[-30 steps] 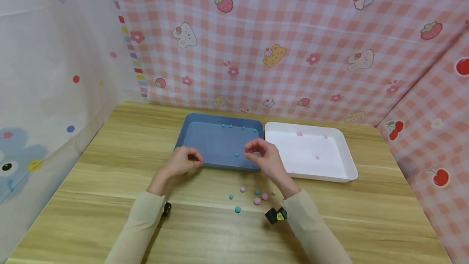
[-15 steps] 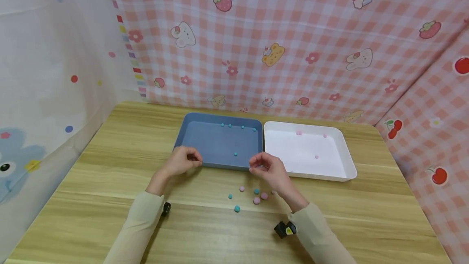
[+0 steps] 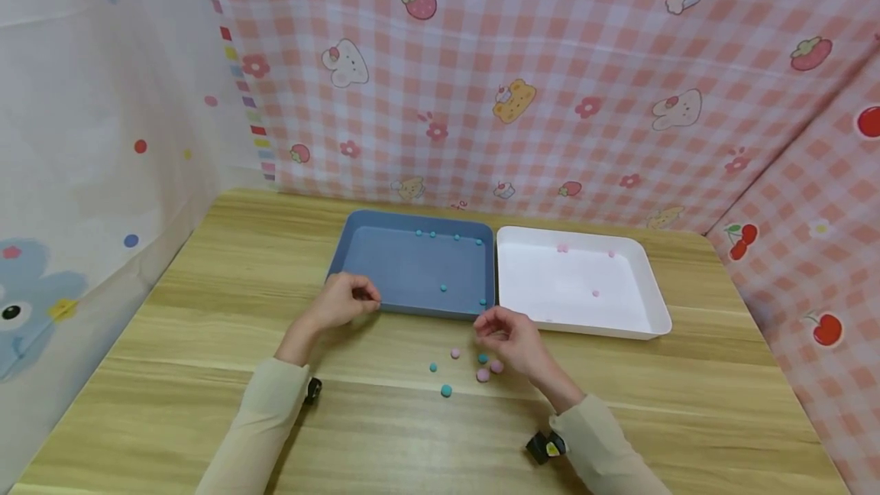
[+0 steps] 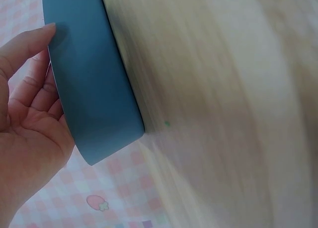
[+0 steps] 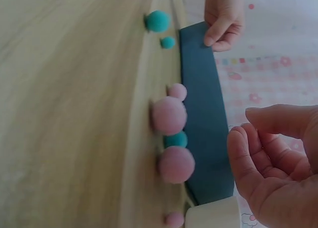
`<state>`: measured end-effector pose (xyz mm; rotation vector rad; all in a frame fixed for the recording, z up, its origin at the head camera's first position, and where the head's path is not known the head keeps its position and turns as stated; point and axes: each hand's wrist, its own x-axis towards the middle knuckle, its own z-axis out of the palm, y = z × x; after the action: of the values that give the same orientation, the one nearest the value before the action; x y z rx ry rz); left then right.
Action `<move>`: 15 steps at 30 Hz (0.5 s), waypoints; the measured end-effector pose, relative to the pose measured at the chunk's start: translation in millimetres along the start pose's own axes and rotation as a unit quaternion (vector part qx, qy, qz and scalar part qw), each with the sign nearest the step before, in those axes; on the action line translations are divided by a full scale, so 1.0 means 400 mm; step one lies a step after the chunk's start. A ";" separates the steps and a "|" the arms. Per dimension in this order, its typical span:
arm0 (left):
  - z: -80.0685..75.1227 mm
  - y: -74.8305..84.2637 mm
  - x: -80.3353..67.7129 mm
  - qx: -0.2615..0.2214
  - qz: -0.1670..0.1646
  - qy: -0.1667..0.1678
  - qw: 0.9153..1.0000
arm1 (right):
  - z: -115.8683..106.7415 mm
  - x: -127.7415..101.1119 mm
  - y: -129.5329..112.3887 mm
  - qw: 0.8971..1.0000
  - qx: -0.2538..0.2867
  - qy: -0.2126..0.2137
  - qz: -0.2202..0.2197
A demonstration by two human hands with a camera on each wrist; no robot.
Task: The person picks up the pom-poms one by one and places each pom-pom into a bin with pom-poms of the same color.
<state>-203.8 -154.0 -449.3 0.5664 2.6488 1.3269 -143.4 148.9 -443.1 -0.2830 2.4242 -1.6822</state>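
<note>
3 teal balls [image 5: 158,21] & 4 pink balls [image 5: 169,115] loose on table [image 3: 412,441], near side of trays, approx. ctr; 1 sm. pink shows only in R wrist view, by the white tray. Blue tray [image 3: 392,262] just beyond, w/ 6 more teal: 4 along far side, 1 right of ctr, 1 nr the near-right corner. White tray [image 3: 543,285] right of it, w/ a few pink. L hand [image 3: 344,302] pinches blue tray's rim, near-left, thumb outside. R hand [image 3: 512,338] loosely curved, thumb apart from fingertips, holding nothing, nr blue tray's near-right corner. Checked cloth [image 3: 440,82] at far side.
</note>
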 end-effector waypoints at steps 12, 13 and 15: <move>0.001 -0.001 0.001 -0.004 0.003 0.000 1.000 | 0.001 -0.002 0.031 0.998 -0.056 -0.023 -0.023; 0.001 0.000 0.001 -0.004 0.002 -0.001 1.000 | 0.002 -0.002 0.033 0.997 -0.061 -0.024 -0.027; 0.001 0.000 0.001 -0.005 0.002 -0.001 1.000 | 0.003 -0.002 0.038 0.997 -0.069 -0.028 -0.035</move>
<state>-204.0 -153.7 -449.5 0.5704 2.6399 1.3388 -143.4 153.4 -457.7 -0.4313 2.5214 -1.5134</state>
